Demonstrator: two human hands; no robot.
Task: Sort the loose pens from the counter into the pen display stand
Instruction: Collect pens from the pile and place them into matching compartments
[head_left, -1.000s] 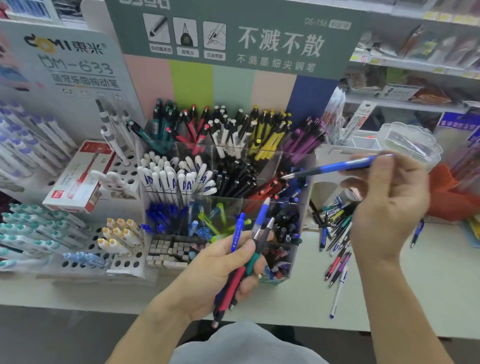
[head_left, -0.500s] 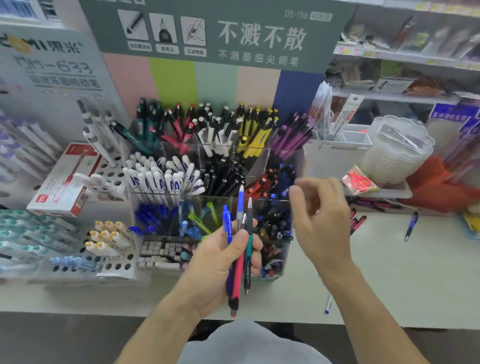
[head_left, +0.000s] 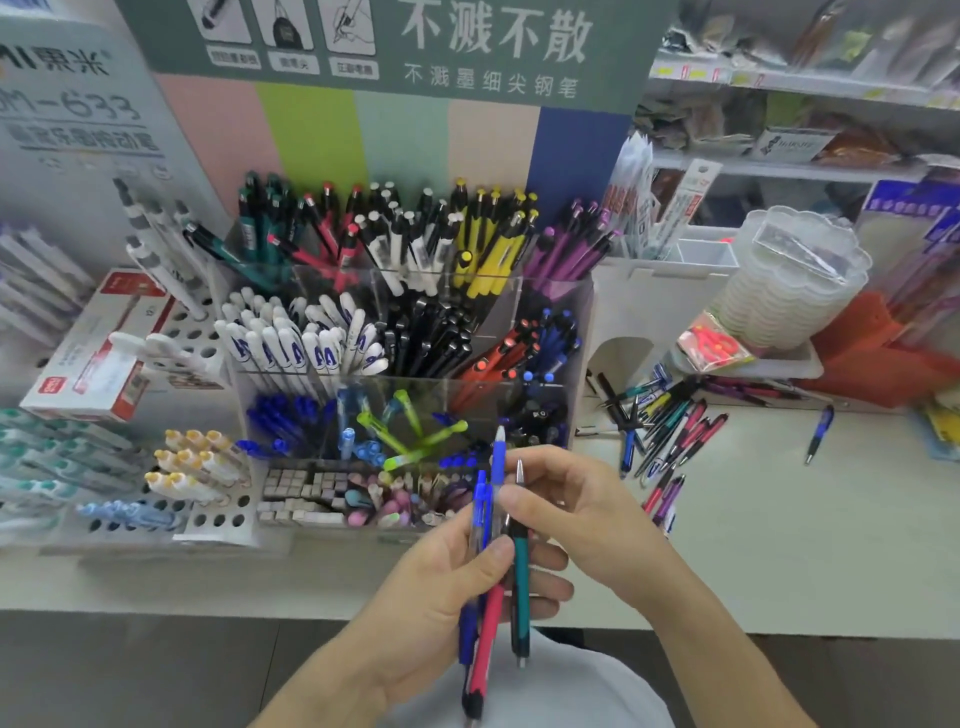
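My left hand (head_left: 441, 587) grips a bundle of pens (head_left: 491, 613) upright in front of me: blue ones, a red-and-black one and a teal one. My right hand (head_left: 576, 509) has its fingertips on the upper part of that bundle and pinches it where the teal and the white-tipped blue pen stand. Right behind the hands is the clear pen display stand (head_left: 582, 317), its compartments packed with pens sorted by colour. A heap of loose pens (head_left: 670, 431) lies on the counter to the right of the stand.
A single blue pen (head_left: 820, 434) lies further right on the counter. A stack of clear trays (head_left: 795, 280) and red packaging stand at the back right. White peg racks with pens (head_left: 197, 467) and a red-and-white box (head_left: 98, 348) fill the left side.
One second ago my right hand held a blue pen near the stand; half a second ago it was empty there. It has since dropped to the bundle in my left hand.
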